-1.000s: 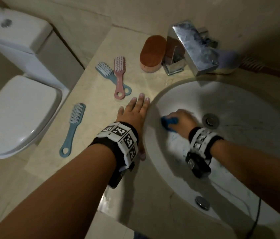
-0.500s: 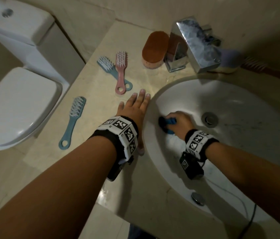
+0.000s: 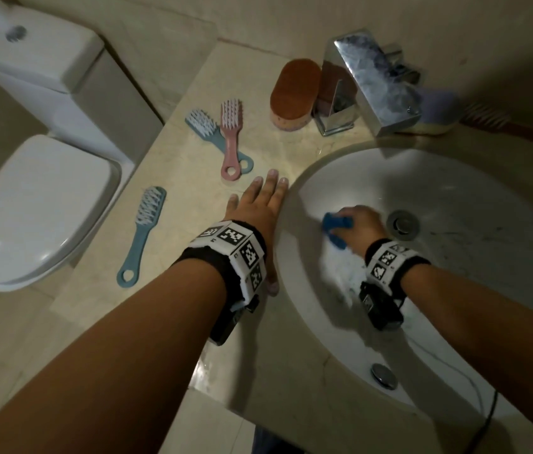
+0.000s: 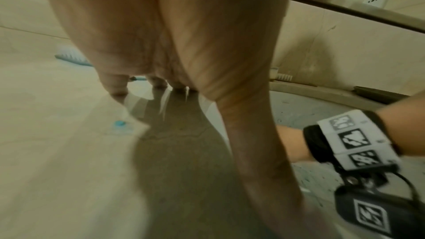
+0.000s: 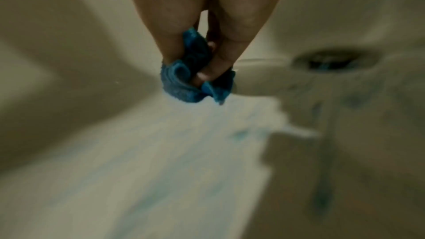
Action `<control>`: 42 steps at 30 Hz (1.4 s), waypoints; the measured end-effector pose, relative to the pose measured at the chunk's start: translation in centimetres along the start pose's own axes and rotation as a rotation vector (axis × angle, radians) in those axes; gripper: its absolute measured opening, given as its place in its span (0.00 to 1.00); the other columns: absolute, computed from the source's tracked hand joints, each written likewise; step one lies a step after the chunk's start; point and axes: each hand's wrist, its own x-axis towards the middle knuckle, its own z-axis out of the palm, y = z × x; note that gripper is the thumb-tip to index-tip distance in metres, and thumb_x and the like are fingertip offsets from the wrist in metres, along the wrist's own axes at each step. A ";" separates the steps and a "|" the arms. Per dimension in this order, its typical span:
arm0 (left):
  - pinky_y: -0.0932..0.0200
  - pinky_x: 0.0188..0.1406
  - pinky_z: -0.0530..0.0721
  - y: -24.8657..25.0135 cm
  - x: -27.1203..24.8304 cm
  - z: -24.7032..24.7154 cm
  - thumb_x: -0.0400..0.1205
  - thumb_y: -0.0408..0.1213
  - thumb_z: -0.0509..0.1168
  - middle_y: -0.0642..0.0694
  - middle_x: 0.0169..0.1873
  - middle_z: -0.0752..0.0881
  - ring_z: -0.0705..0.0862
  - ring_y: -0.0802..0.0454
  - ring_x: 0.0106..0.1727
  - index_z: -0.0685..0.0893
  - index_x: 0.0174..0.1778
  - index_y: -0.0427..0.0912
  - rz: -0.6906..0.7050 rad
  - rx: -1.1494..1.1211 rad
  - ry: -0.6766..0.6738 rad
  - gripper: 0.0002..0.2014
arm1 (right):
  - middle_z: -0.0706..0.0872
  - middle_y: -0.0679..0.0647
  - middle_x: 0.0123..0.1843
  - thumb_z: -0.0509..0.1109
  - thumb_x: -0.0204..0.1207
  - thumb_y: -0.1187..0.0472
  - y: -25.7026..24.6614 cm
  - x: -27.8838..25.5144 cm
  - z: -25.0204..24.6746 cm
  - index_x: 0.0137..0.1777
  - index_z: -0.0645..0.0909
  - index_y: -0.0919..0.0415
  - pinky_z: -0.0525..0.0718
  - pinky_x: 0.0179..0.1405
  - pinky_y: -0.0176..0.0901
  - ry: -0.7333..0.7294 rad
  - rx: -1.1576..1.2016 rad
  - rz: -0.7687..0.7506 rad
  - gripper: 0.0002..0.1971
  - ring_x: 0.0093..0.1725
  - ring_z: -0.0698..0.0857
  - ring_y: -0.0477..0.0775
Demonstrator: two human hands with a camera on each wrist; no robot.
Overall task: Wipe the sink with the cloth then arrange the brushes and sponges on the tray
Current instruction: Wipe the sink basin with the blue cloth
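Head view: right hand (image 3: 358, 221) grips bunched cloth (image 3: 335, 229), probably scrubbing sink (image 3: 488, 198); left hand (image 3: 258, 208) rests flat. Overlap strokes.

The sink (image 3: 475, 204) bowl lies open to the right of the drain (image 3: 402, 223); its left wall is taken by the right hand (image 3: 358, 221) and cloth (image 3: 335, 228). The tap (image 3: 373, 83) overhangs the back rim, with a sponge (image 3: 294, 93) just left of it. On the counter (image 3: 173, 224) the flat left hand (image 3: 260, 211) sits beside the rim, three brushes (image 3: 230, 139) lying farther left with bare strips between.
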 end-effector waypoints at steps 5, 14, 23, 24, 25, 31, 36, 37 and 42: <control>0.41 0.81 0.44 0.0 -0.1 -0.1 0.50 0.50 0.86 0.49 0.80 0.26 0.32 0.46 0.83 0.26 0.79 0.47 -0.001 -0.010 -0.011 0.80 | 0.84 0.62 0.42 0.67 0.75 0.65 -0.7 1.8 -2.4 0.43 0.83 0.66 0.79 0.45 0.47 0.071 -0.064 0.109 0.05 0.49 0.85 0.63; 0.39 0.81 0.45 -0.5 0.6 0.6 0.45 0.52 0.87 0.51 0.80 0.26 0.32 0.47 0.83 0.25 0.79 0.49 0.004 -0.005 0.024 0.83 | 0.83 0.64 0.38 0.69 0.72 0.71 1.0 0.5 -1.5 0.39 0.83 0.68 0.76 0.40 0.48 0.019 0.005 0.044 0.03 0.42 0.82 0.57; 0.39 0.81 0.44 -0.3 0.7 0.6 0.45 0.52 0.86 0.50 0.79 0.26 0.32 0.46 0.82 0.24 0.78 0.48 -0.001 -0.010 0.013 0.83 | 0.85 0.67 0.54 0.71 0.70 0.70 -1.0 -3.1 2.4 0.54 0.85 0.68 0.70 0.44 0.35 -0.153 -0.080 -0.134 0.12 0.57 0.83 0.64; 0.39 0.81 0.44 -0.3 0.6 0.5 0.46 0.52 0.86 0.51 0.79 0.26 0.32 0.46 0.82 0.24 0.78 0.48 0.000 -0.008 0.014 0.83 | 0.84 0.69 0.54 0.71 0.70 0.72 -0.5 -3.1 2.5 0.54 0.85 0.70 0.68 0.43 0.33 -0.094 -0.045 -0.112 0.12 0.57 0.82 0.66; 0.40 0.81 0.44 -0.3 0.6 0.5 0.46 0.52 0.86 0.51 0.80 0.26 0.32 0.46 0.82 0.25 0.78 0.48 -0.001 -0.009 0.017 0.83 | 0.83 0.70 0.57 0.70 0.72 0.72 0.3 -2.2 1.9 0.57 0.84 0.70 0.68 0.44 0.31 -0.028 -0.031 -0.069 0.13 0.58 0.81 0.67; 0.39 0.81 0.45 -0.3 0.5 0.4 0.44 0.52 0.86 0.51 0.80 0.26 0.32 0.47 0.83 0.25 0.79 0.49 -0.002 -0.010 0.016 0.83 | 0.80 0.67 0.66 0.66 0.78 0.66 2.7 2.1 -2.6 0.66 0.79 0.68 0.76 0.62 0.46 0.134 -0.113 0.150 0.17 0.65 0.79 0.67; 0.39 0.80 0.45 -0.2 0.7 0.6 0.45 0.52 0.86 0.50 0.79 0.26 0.32 0.46 0.82 0.24 0.78 0.48 -0.005 0.002 0.012 0.83 | 0.82 0.66 0.59 0.68 0.73 0.72 0.1 -2.3 2.0 0.66 0.82 0.62 0.74 0.54 0.38 -0.126 -0.106 -0.202 0.20 0.60 0.81 0.65; 0.39 0.80 0.45 -0.3 0.7 0.5 0.46 0.52 0.86 0.50 0.79 0.26 0.32 0.46 0.82 0.25 0.78 0.48 -0.006 0.006 0.013 0.83 | 0.81 0.67 0.58 0.68 0.73 0.72 0.5 -2.3 2.6 0.65 0.82 0.63 0.72 0.53 0.38 -0.112 -0.119 -0.233 0.20 0.59 0.80 0.65; 0.39 0.80 0.46 -0.4 0.8 0.7 0.45 0.52 0.87 0.51 0.80 0.27 0.33 0.47 0.83 0.25 0.79 0.49 -0.006 0.005 0.028 0.83 | 0.77 0.67 0.68 0.65 0.79 0.63 4.9 1.9 -0.9 0.70 0.78 0.58 0.75 0.64 0.52 0.180 -0.217 0.046 0.19 0.66 0.77 0.68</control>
